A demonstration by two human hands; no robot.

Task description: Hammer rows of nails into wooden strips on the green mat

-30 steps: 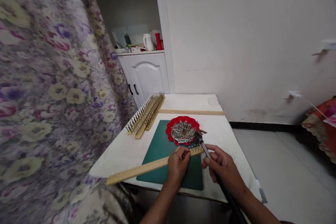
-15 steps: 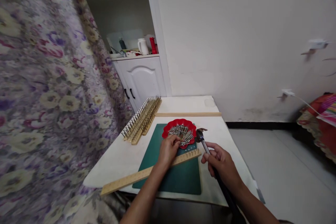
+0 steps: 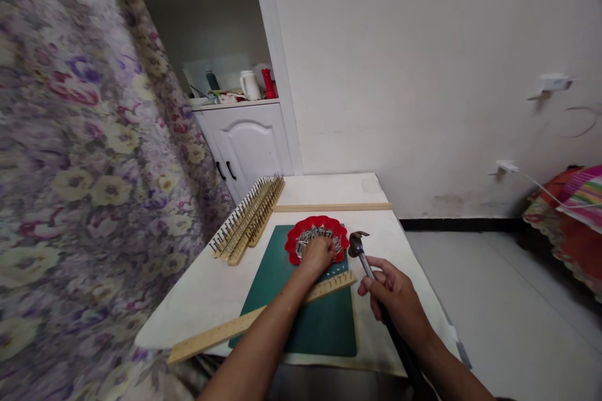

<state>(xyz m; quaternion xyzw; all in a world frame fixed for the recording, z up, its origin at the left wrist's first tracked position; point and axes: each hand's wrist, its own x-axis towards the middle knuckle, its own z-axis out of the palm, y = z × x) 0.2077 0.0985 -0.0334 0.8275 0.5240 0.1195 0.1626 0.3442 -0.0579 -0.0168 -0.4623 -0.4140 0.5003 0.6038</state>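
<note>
My left hand (image 3: 318, 255) reaches into a scalloped red bowl (image 3: 290, 244) of loose nails (image 3: 310, 233). Its fingers are curled down among the nails, and the fingertips are hidden. My right hand (image 3: 392, 291) is closed around a claw hammer (image 3: 364, 261), its head raised just right of the bowl. Below the bowl, a perforated wooden strip (image 3: 221, 332) lies slantwise across the green cutting mat (image 3: 324, 332), passing under my left forearm. Several nails (image 3: 342, 279) stand upright in its right end.
Wooden strips studded with upright nails (image 3: 249, 216) lie at the table's left. A bare wooden strip (image 3: 333, 207) crosses the far part of the white table (image 3: 399, 244). A floral curtain (image 3: 94, 169) hangs at left; a white cabinet (image 3: 256, 144) stands behind.
My left hand has moved from the strip's nailed end up to the bowl and farther into the nails. My right hand keeps holding the hammer. The view has turned slightly right.
</note>
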